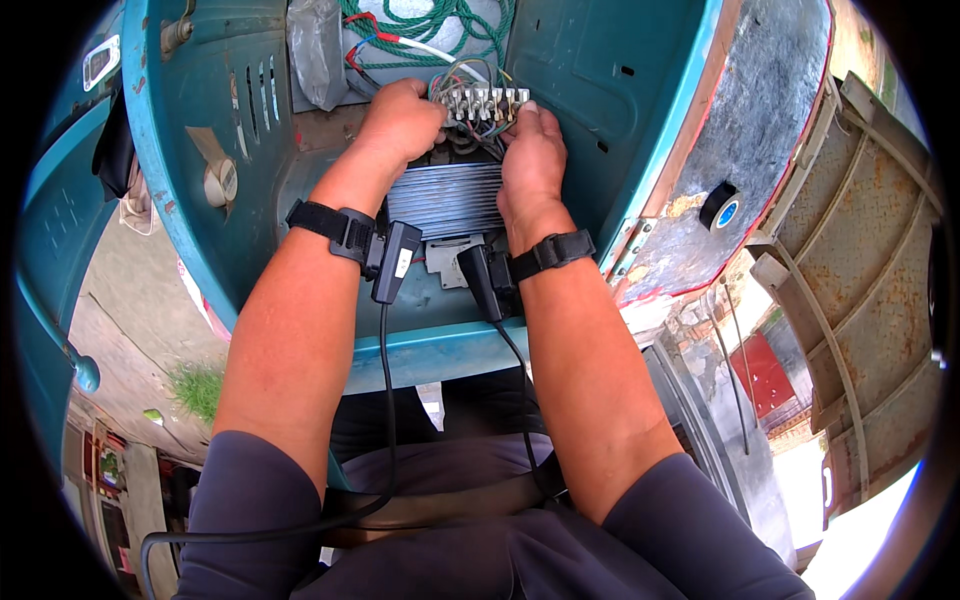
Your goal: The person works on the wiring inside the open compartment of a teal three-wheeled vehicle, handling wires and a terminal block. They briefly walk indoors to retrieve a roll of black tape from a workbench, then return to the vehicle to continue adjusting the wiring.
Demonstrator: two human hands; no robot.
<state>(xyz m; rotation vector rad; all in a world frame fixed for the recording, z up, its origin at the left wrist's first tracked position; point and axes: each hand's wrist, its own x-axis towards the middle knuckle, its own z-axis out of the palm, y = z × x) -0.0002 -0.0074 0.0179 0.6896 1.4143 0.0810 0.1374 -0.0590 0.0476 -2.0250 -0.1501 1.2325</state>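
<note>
Presently both hands grasp the terminal block (487, 103) inside the teal housing (190, 150), above the finned grey unit (445, 198): left hand (400, 122) clenched at its left end, right hand (535, 150) pinching its right. Risk: tugging may strain the attached wires (470, 135).

Counts inside the blue housing

Two hands (400, 120) (533, 150), two wrist straps (335, 228) (552, 250), one terminal strip (487, 102), one finned block (445, 198), one tape roll (720, 207), one green rope coil (430, 20).
</note>
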